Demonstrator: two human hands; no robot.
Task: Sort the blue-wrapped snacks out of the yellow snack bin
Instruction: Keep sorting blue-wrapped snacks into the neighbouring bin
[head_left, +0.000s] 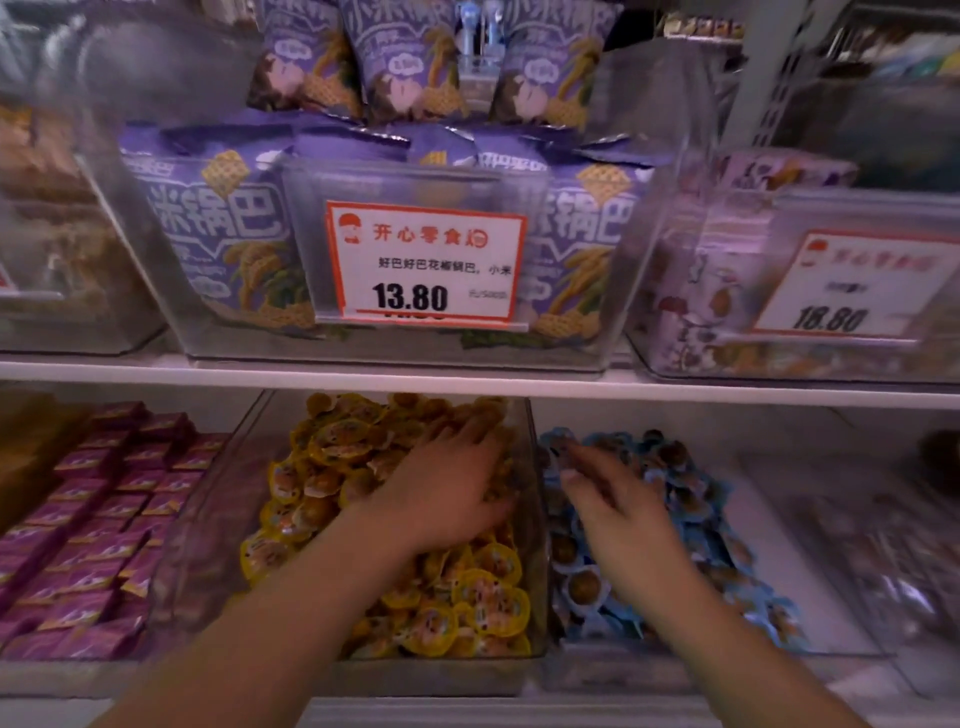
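The left hand (447, 483) rests flat among the yellow snack bin (535, 519), searching, while the right hand (597, 483) seemingly pinches a blue-wrapped snack (558, 442) over the blue bin (613, 670), likely to drop next

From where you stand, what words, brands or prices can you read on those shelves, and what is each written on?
"开心零食" – red header of the white red-bordered price card on the clear plastic bin.
"好巴好巴花椒锅巴, 小米" – same card, small black line.
"13.80" – same card, bold price; the unit print beside it is too small.
"米锅巴" – purple snack bags in that bin, partly hidden.
"18.80" – blurred right-hand price card; its other text is unreadable.
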